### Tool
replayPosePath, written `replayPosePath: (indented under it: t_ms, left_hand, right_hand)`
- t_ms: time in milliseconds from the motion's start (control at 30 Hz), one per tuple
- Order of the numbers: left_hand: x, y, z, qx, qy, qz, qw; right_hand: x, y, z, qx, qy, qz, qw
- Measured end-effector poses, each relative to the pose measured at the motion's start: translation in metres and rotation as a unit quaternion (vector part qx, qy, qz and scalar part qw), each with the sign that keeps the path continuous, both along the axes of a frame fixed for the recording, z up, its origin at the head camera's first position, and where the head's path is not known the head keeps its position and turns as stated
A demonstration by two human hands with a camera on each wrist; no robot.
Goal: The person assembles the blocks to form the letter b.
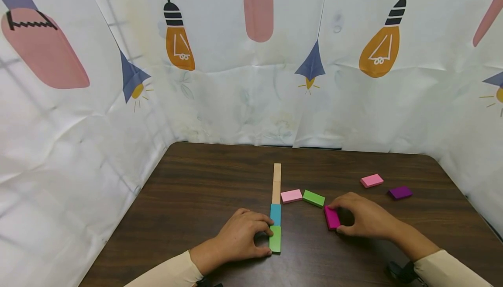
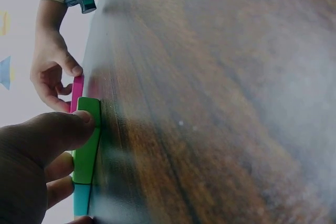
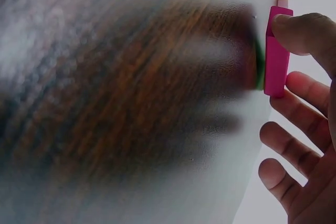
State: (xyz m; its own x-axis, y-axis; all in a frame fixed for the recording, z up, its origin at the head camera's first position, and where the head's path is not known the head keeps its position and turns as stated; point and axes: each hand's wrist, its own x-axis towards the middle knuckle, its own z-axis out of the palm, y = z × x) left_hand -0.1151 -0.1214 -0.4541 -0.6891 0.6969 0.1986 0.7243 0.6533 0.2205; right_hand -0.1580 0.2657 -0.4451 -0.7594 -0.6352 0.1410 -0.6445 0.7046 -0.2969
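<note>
Landmark: blue block, lying flat in a straight column on the dark surface; I read every place from it.
Column: end green block at its near end; wooden blocks beyond its far end.
Branch: pale pink block, then slanted green block, both beyond it and to its right.
Magenta block: well to its right, just beside the slanted green; contact I cannot tell.
Right hand: clamped on the magenta block, thumb and fingertip at opposite ends.
Left hand: just left of it, thumb and curled fingers clamped on the end green block.
Loose: bright pink block and purple block, far right and beyond it.
Step in hand: I judge, aligning the magenta block at the branch's end.
Next move: I think it calls for squaring that end, then a gentle release, the column held steady.
</note>
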Motion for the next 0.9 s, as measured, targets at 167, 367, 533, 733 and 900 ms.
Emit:
replayPosePath:
  t_ms: [167, 367, 533, 733, 900]
  left_hand:
    - [0.0007, -0.0001, 0.0003, 0.001, 0.000, 0.001, 1.0000]
    - [0.0007, 0.0002, -0.0001, 0.003, -0.003, -0.001, 1.0000]
    - [0.0010, 0.0003, 0.0000, 0.003, -0.004, 0.000, 1.0000]
    - [0.0001, 0.0004, -0.0004, 0.002, -0.004, -0.001, 1.0000]
    - [0.0006, -0.0003, -0.0001, 0.000, -0.005, 0.000, 1.0000]
  right_hand:
    - [-0.0003, -0.0010, 0.0017, 0.004, -0.016, -0.001, 1.000]
    - [-0.0008, -0.0015, 0.0005, 0.008, -0.021, -0.002, 1.000]
    - [-0.0004, -0.0023, 0.0003, 0.006, -0.025, -0.006, 1.000]
    - [-0.0004, -0.0027, 0.0003, 0.006, -0.029, -0.010, 1.000]
    - [-0.0007, -0.0031, 0.0003, 0.010, -0.034, -0.012, 0.999]
